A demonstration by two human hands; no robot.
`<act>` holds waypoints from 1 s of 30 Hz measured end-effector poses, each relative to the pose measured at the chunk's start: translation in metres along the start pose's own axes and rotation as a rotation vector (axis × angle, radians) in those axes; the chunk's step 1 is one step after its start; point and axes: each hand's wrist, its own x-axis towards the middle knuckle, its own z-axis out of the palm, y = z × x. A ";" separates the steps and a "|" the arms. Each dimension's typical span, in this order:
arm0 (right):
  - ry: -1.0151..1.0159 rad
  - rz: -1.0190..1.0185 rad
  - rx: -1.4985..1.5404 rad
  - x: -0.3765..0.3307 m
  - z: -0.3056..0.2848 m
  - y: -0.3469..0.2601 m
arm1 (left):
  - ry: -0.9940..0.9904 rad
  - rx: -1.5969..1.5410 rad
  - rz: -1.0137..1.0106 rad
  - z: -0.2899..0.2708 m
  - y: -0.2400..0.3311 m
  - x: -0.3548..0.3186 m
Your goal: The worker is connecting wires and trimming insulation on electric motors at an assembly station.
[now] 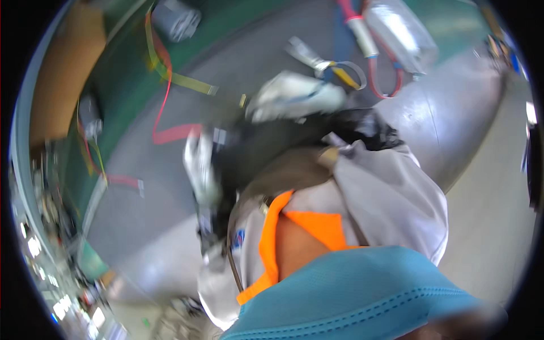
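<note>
My left hand (202, 170), in a white glove, is at the middle left, its fingertips closed at the end of a red flat lead (177, 134). A small pale connector (219, 136) shows just beyond those fingers. The lead runs up to a grey motor-like unit (177, 21), which also has a yellow lead (190, 84). My right hand (297, 96), also white-gloved, hovers over the grey mat (232, 54). Its fingers point left and are smeared by motion, so any object in them is hidden. A small yellow piece (243, 101) lies near their tips.
A second grey unit (90, 116) with red and yellow leads is at the left. A tool with a white handle and red cord (362, 37) lies at the upper right, beside a clear plastic-wrapped item (401, 34). A cardboard sheet (65, 73) stands at the far left.
</note>
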 end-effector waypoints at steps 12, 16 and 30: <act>0.705 0.017 0.080 -0.003 0.029 -0.013 | 0.079 -1.361 -0.523 0.053 0.052 0.111; 0.709 -0.022 0.094 -0.002 0.034 -0.007 | 0.135 -1.272 -0.543 0.056 0.053 0.105; 0.602 0.049 0.349 0.003 0.037 0.000 | -0.084 -1.484 -0.506 0.058 0.052 0.095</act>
